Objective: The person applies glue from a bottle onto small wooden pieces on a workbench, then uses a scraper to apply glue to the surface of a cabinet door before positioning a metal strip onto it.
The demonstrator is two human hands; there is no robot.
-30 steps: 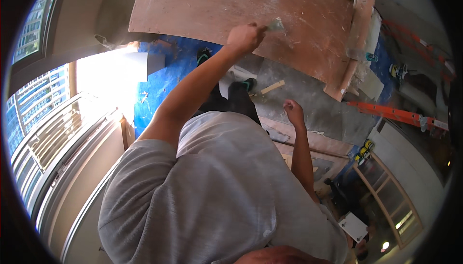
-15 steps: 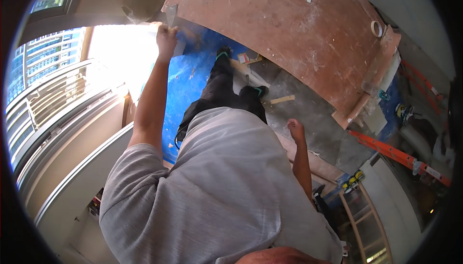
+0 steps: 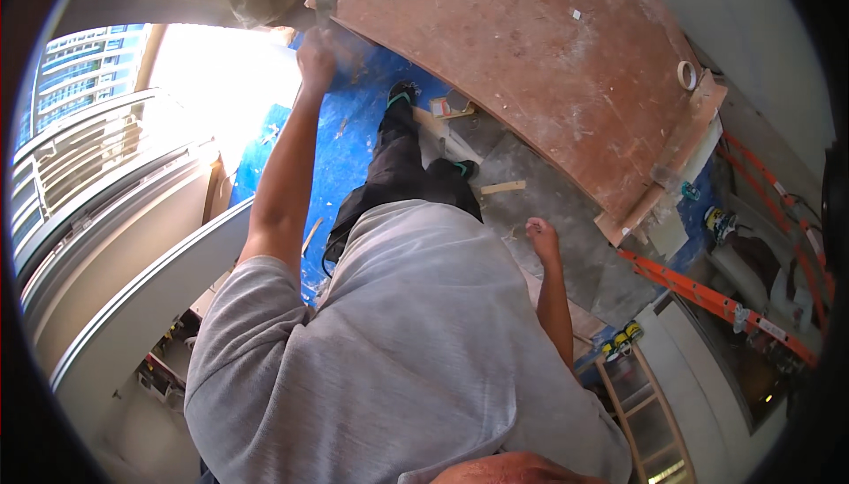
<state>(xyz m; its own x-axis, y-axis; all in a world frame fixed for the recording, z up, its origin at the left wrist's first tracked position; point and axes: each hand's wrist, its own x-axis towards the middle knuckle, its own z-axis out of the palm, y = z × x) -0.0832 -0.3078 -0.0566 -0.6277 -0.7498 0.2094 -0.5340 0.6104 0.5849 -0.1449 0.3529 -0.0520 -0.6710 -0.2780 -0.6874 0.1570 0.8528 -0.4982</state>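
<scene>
My left hand is raised at arm's length, with its fingers wrapped round the handle of a putty knife. The wide, flat blade points away from me and overlaps the near left corner of a large reddish-brown wooden board; I cannot tell whether they touch. Most of the handle is hidden in my fist, and the hand is slightly smeared. My right hand hangs low at my side over the grey floor, fingers curled in, with nothing seen in them.
Blue sheeting covers the floor by my feet, beside a short wood strip. A tape roll lies on the board. An orange ladder stands at the right, near a wooden frame. A bright railing is at the left.
My left hand and the putty knife have moved a little up in the view, and the blade has turned. The whole view has shifted slightly. My right hand stays low and curled.
</scene>
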